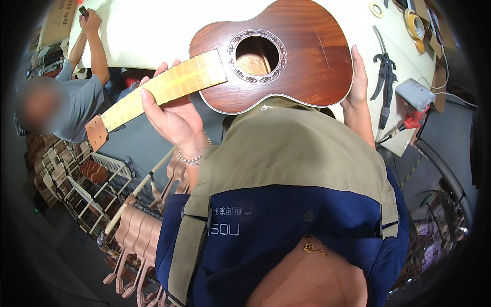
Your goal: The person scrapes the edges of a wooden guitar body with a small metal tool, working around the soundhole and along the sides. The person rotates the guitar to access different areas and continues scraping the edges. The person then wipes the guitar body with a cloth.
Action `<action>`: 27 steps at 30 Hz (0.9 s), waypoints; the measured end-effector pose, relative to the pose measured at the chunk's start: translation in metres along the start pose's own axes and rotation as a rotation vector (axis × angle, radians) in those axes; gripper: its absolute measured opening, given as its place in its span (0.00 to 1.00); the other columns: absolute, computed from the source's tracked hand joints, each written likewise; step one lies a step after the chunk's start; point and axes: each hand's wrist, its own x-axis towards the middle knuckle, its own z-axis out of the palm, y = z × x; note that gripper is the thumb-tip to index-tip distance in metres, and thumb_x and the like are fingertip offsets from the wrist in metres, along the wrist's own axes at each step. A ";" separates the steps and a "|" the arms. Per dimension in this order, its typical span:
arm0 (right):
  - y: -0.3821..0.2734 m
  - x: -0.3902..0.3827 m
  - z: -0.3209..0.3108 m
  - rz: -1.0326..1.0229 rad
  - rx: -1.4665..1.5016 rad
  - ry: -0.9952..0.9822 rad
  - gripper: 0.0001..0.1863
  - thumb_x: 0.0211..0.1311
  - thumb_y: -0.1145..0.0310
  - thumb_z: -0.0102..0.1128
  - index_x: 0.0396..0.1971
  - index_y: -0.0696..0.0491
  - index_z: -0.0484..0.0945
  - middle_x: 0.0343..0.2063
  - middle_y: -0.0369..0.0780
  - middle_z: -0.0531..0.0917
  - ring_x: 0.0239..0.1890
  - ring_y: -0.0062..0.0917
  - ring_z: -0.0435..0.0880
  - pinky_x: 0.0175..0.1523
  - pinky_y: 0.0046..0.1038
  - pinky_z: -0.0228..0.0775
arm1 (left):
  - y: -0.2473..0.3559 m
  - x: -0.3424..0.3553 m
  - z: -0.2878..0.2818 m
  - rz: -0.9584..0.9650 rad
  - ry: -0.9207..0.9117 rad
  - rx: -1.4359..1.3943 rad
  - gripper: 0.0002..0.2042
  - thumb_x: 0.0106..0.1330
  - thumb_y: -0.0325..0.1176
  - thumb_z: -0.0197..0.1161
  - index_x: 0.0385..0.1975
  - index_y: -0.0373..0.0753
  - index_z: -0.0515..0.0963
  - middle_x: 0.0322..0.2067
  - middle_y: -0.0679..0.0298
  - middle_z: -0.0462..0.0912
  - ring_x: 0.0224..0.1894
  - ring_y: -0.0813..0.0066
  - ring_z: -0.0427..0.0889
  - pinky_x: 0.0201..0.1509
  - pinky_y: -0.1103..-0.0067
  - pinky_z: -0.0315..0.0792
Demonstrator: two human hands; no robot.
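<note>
An unstrung ukulele [307, 51] with a glossy brown body and a patterned ring round its sound hole lies across in front of me. Yellow masking tape [169, 87] covers its fretboard, and the bare headstock [96, 132] points to the lower left. My left hand [176, 120] is wrapped round the neck from below, its thumb on the near edge and fingertips showing at the far edge. Against the right end of the body rests my right hand [359, 82]; its fingers lie along the side, partly hidden behind it.
On the white table [148, 30] at right lie a black air blow gun [383, 77], a grey and red power sander [414, 100] with a cord, and tape rolls [415, 25]. Wooden necks [138, 230] hang on a rack at lower left. Another person [82, 107] works at far left.
</note>
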 end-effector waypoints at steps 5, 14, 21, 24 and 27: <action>0.002 0.000 -0.001 0.013 0.024 0.015 0.27 0.76 0.52 0.34 0.54 0.61 0.72 0.48 0.44 0.81 0.50 0.27 0.80 0.56 0.31 0.72 | 0.003 -0.002 0.003 0.018 -0.011 0.021 0.20 0.74 0.46 0.45 0.55 0.38 0.63 0.50 0.47 0.76 0.54 0.47 0.77 0.58 0.56 0.72; 0.003 0.002 -0.003 0.026 0.001 -0.014 0.28 0.76 0.52 0.33 0.56 0.61 0.71 0.50 0.45 0.80 0.52 0.29 0.79 0.58 0.31 0.71 | 0.003 -0.005 -0.001 -0.006 -0.072 0.018 0.18 0.73 0.47 0.48 0.53 0.42 0.68 0.52 0.54 0.77 0.59 0.51 0.74 0.63 0.56 0.66; 0.019 0.012 0.002 -0.868 -0.960 -0.050 0.29 0.72 0.53 0.40 0.63 0.59 0.66 0.63 0.46 0.70 0.67 0.36 0.65 0.72 0.37 0.49 | -0.025 0.013 -0.013 -0.088 -0.012 -0.206 0.13 0.76 0.39 0.45 0.52 0.38 0.66 0.52 0.56 0.75 0.61 0.57 0.71 0.64 0.58 0.68; 0.016 -0.004 0.028 -1.132 -1.466 -0.567 0.30 0.65 0.53 0.53 0.63 0.53 0.68 0.63 0.42 0.71 0.70 0.36 0.62 0.73 0.43 0.48 | -0.042 0.017 -0.016 -0.064 -0.010 -0.202 0.10 0.75 0.39 0.48 0.45 0.40 0.70 0.50 0.57 0.77 0.61 0.55 0.71 0.66 0.56 0.65; 0.041 -0.007 0.052 -1.052 -1.517 -0.954 0.30 0.59 0.59 0.61 0.62 0.51 0.69 0.64 0.41 0.70 0.69 0.31 0.63 0.73 0.43 0.50 | -0.056 0.027 -0.025 -0.101 0.027 -0.257 0.11 0.75 0.41 0.49 0.43 0.40 0.71 0.48 0.58 0.78 0.60 0.58 0.73 0.66 0.57 0.66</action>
